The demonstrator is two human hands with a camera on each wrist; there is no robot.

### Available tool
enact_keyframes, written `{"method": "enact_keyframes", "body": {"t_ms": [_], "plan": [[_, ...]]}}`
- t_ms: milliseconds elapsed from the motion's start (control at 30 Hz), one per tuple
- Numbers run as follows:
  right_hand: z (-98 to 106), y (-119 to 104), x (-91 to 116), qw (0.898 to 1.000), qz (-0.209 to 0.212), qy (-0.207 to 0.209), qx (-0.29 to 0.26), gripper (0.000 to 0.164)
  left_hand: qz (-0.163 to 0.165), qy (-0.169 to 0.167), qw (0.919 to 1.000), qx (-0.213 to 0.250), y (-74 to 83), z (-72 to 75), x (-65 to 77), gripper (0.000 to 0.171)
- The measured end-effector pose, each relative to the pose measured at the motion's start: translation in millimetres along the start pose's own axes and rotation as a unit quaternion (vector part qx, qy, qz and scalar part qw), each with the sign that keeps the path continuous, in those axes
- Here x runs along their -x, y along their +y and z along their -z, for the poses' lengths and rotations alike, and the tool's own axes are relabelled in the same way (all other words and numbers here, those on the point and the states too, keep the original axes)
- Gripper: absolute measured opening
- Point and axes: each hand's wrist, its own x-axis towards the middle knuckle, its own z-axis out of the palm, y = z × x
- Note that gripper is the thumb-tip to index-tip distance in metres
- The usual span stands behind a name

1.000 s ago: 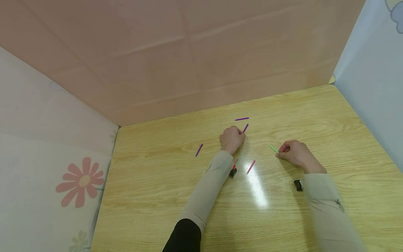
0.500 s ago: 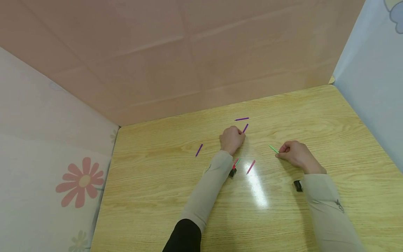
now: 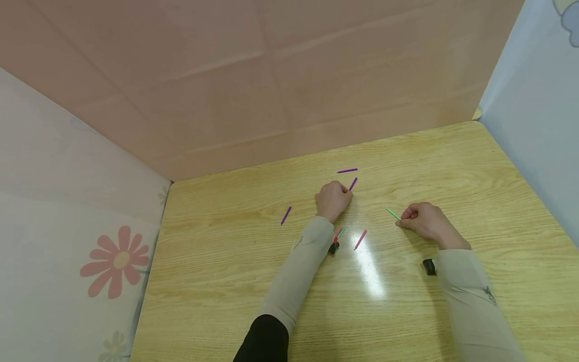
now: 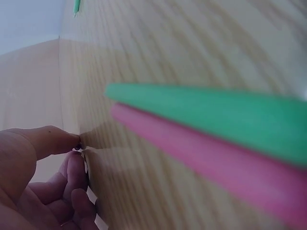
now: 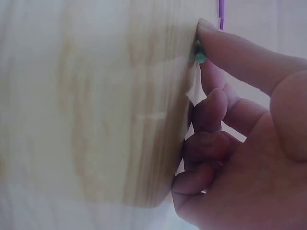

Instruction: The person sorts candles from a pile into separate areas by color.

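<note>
My left hand rests low over the table, thumb and forefinger pinching the near end of a thin purple pen-like stick. In the left wrist view the fingertips meet at a small dark end near the wood. To the right, my right hand pinches a thin green pen-like stick, whose green end shows under the thumb in the right wrist view. A second purple stick lies just beyond the left hand, and another purple stick lies to its left.
By the left sleeve, pink and green sticks poke out near a small black object. A pink stick lies between the forearms. Another black object is at the right cuff. The wooden table meets a pinkish-brown panel at the back.
</note>
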Motion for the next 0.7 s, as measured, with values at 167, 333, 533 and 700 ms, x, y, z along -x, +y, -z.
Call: {"method": "enact_keyframes", "body": {"t_ms": [167,333,533,700], "plan": [[-0.2,0.3,-0.2,1.0,0.0,-0.001,-0.004,0.026,0.0,-0.001,1.0,0.0,-0.6,0.2,0.2,0.015],[-0.4,1.6,-0.5,1.0,0.001,0.001,-0.004,0.026,-0.003,-0.006,0.9999,0.008,-1.5,1.6,1.0,0.017],[-0.6,3.2,-1.2,1.0,0.004,0.001,-0.003,0.026,-0.008,-0.011,0.9953,0.096,-4.5,11.5,3.7,0.02],[1.3,4.8,-1.9,1.0,0.005,-0.001,0.001,0.029,-0.023,0.0,0.9862,0.164,-10.4,29.7,6.3,0.02]]}}
